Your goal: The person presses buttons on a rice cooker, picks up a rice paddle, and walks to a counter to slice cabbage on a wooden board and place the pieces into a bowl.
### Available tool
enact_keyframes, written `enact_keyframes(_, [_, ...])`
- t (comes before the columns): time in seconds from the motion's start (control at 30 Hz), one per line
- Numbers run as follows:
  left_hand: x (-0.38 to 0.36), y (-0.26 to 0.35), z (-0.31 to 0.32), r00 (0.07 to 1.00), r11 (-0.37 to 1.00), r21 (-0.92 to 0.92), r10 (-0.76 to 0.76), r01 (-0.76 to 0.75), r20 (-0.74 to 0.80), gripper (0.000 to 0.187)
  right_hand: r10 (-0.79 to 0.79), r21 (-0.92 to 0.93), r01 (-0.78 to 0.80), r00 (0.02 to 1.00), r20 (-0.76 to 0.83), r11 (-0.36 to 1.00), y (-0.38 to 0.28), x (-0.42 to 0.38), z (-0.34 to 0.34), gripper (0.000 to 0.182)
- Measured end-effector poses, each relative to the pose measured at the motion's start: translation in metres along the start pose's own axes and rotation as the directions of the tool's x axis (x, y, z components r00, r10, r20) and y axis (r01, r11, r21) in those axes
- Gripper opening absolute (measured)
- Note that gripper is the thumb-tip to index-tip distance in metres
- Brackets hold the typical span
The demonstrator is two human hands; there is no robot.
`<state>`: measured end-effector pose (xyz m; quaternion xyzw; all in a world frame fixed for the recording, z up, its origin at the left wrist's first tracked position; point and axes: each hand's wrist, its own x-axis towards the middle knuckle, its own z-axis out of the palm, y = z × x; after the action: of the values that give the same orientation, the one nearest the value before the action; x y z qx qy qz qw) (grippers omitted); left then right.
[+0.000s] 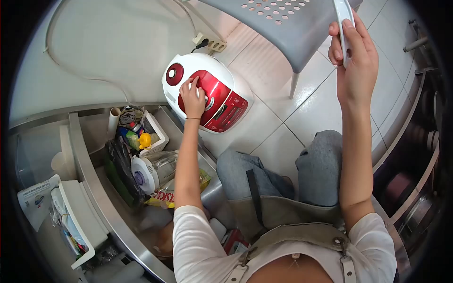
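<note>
A red and white rice cooker (pixel 222 87) stands on the tiled floor with its lid down. My left hand (pixel 193 98) rests on top of its red lid, fingers apart and bent, near the handle area. Up at the right, my right hand (pixel 356 52) is wrapped round a white plastic utensil (pixel 345 14), held upright; its far end runs out of view at the top. The utensil has a hole near its lower end.
An open drawer (pixel 96 177) at the left holds bottles, bags and a white container. A grey perforated chair (pixel 283 35) stands ahead. Behind the cooker lies a power strip (pixel 212 43). Dark shelves (pixel 401 184) with metal edges line the right side.
</note>
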<state>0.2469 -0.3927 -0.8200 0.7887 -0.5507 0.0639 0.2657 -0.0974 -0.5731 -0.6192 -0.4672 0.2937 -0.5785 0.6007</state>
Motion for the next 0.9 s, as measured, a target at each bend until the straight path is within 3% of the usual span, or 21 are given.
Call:
enact_keyframes(0.03, [-0.001,0.002,0.005,1.000,1.000,0.004,-0.004,0.004,-0.001,0.038,-0.061,-0.047,0.062,0.998,0.028,0.997,0.003,0.000,0.000,0.044])
enact_keyframes(0.1, [-0.001,0.005,0.013,0.978,0.987,0.028,-0.156,0.161,-0.135,0.034,-0.044,-0.040,0.045,0.998,0.036,0.998,0.004,-0.003,0.003,0.045])
enact_keyframes(0.27, [0.003,0.011,0.023,0.916,0.973,-0.067,-0.232,0.222,-0.326,0.019,0.011,-0.034,-0.009,0.998,0.055,0.999,0.005,-0.005,0.009,0.046])
enact_keyframes(0.5, [0.005,0.012,0.030,0.881,0.961,-0.049,-0.268,0.271,-0.389,0.013,0.003,-0.024,-0.002,0.998,0.070,1.000,0.004,-0.008,0.012,0.045])
enact_keyframes(0.63, [0.003,0.017,0.024,0.886,0.944,-0.085,-0.329,0.319,-0.326,0.019,0.006,-0.005,-0.005,0.995,0.102,1.000,-0.003,-0.015,0.016,0.046])
enact_keyframes(0.7, [-0.007,0.046,0.018,0.840,0.957,-0.043,-0.274,0.288,-0.468,0.019,0.007,0.007,-0.008,0.992,0.128,1.000,-0.008,-0.023,0.021,0.046])
enact_keyframes(0.77, [-0.033,0.085,0.017,0.827,0.957,-0.148,-0.290,0.249,-0.482,0.017,0.036,-0.014,-0.035,0.993,0.109,0.999,-0.017,-0.036,0.033,0.045])
enact_keyframes(0.83, [-0.086,0.129,0.033,0.856,0.872,-0.439,-0.384,0.215,-0.345,0.015,0.115,0.167,-0.132,0.988,0.108,0.977,-0.013,-0.053,0.043,0.041])
enact_keyframes(0.87, [-0.111,0.151,0.042,0.904,0.878,-0.446,-0.323,0.176,-0.279,0.014,0.157,0.159,-0.180,0.976,0.149,0.971,-0.011,-0.064,0.048,0.041])
enact_keyframes(0.9, [-0.130,0.172,0.046,0.962,0.800,-0.561,-0.273,0.212,-0.025,0.014,0.196,0.150,-0.226,0.962,0.192,0.962,-0.009,-0.075,0.054,0.042])
